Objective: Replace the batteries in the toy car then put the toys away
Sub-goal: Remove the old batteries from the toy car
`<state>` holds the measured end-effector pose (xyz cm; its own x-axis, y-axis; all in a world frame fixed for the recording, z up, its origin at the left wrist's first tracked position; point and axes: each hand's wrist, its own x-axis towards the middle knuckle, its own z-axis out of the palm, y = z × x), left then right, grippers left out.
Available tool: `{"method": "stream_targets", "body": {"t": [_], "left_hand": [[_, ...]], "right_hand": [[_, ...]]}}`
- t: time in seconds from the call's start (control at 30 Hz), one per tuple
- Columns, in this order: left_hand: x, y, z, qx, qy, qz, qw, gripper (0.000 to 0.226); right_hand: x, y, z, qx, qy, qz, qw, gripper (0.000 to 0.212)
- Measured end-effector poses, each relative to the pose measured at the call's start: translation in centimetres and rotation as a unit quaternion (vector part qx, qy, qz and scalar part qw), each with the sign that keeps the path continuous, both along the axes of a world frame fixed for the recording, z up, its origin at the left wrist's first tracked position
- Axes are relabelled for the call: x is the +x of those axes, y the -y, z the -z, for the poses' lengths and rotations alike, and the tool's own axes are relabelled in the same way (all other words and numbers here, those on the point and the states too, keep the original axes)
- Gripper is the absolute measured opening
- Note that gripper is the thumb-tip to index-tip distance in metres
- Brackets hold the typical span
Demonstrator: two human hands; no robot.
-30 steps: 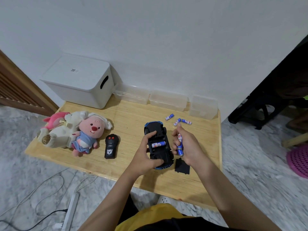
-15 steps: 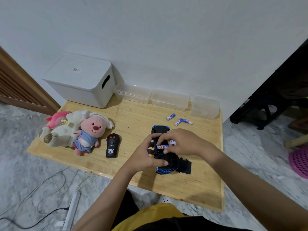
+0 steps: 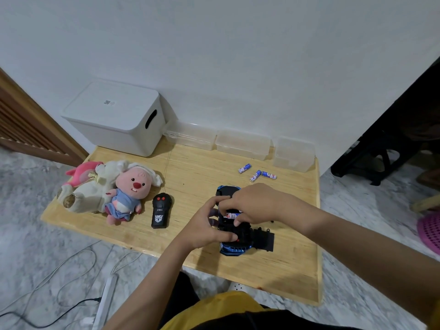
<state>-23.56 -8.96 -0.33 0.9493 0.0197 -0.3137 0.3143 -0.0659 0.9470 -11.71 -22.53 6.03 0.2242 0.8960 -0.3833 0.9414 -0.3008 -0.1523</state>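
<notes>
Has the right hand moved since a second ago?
Yes. The right hand has swung left, off the battery cover side and onto the toy car, where its fingers now press at the battery bay.

Overturned blue toy car [image 3: 230, 248] on a wooden table [image 3: 295, 265], gripped at its side by the left hand [image 3: 202, 228]; right hand [image 3: 256, 202] pressing a battery [image 3: 230, 215] into its underside. 3 loose batteries [image 3: 256, 175] lie beyond; black remote [image 3: 161, 211] and plush toys [image 3: 112, 188] to the left.
</notes>
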Motion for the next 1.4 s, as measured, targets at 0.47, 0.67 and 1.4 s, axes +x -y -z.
{"method": "stream_targets", "body": {"t": [0.47, 0.67, 1.4], "left_hand": [[-0.2, 0.2, 1.1, 0.011, -0.005, 0.002, 1.0, 0.076], [0.2, -0.2, 0.6, -0.001, -0.003, -0.024, 1.0, 0.072], [1.6, -1.3, 4.0, 0.068, -0.061, 0.065, 0.994, 0.091]], "right_hand": [[-0.1, 0.4, 0.6, 0.021, -0.004, -0.016, 1.0, 0.029], [-0.3, 1.2, 1.7, 0.177, -0.033, 0.055, 0.982, 0.012], [-3.5, 5.0, 5.2, 0.367, -0.63, 0.61, 0.311, 0.017]]}}
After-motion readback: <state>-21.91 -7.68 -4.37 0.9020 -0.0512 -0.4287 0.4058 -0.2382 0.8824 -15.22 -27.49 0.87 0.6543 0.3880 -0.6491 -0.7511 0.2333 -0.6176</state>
